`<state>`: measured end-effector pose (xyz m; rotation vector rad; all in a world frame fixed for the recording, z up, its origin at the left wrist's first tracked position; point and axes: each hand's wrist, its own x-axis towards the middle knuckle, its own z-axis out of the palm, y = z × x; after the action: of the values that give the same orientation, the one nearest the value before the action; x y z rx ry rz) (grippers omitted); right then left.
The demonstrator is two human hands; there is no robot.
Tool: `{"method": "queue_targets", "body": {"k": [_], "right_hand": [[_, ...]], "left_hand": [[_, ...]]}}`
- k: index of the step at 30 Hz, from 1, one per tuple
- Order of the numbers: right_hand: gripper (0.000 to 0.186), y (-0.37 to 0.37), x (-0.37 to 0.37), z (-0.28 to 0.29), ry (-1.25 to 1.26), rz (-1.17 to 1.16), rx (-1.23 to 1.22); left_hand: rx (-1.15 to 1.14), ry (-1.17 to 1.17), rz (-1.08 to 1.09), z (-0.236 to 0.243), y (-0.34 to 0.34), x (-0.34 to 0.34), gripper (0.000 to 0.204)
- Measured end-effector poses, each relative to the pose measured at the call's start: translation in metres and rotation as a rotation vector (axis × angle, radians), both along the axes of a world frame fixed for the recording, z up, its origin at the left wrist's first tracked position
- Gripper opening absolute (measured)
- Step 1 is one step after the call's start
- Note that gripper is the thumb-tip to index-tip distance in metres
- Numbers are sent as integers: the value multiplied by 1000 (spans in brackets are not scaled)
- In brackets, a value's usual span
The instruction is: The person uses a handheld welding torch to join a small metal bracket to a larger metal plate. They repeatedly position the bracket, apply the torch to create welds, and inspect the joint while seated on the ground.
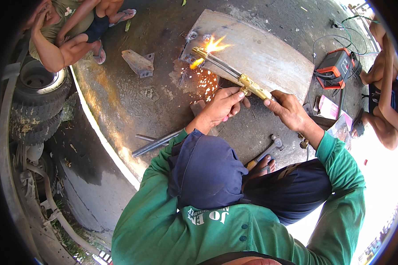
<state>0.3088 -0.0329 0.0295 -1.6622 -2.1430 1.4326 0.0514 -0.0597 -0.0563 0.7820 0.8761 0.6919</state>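
A brass cutting torch (250, 85) slants up and left between my hands. My right hand (290, 111) is closed round its rear end. My left hand (225, 105) has its fingers closed at the torch's front body, by a valve knob. The torch's tip reaches the left edge of a large, curved steel plate (265, 55), where a bright orange flame (214, 45) flares. Sparks (205, 84) fall below that edge onto the ground. Several small holed spots show along the plate's left end.
A hammer (266, 152) lies by my foot, and metal pipes (157, 143) lie left of my forearm. Beyond is a bracket-like metal piece (138, 63). An orange-black machine (335, 68) with cables stands right. People crouch at upper left (70, 35) and right (387, 97). Stacked tires (37, 101) stand left.
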Motion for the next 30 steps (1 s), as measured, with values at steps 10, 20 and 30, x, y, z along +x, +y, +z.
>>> {"method": "queue_targets", "body": {"k": [10,20,30], "right_hand": [[63,1,0,-1,7,4,8],[62,2,-1,-2,13,-14,-1],[62,3,-1,-2,23,-17,4]], "left_hand": [[-10,-47,25,-7,0,1,33],[-4,-8,3,-2,3,0,34],[-5,0,-6,-6,5,-1,36]]}}
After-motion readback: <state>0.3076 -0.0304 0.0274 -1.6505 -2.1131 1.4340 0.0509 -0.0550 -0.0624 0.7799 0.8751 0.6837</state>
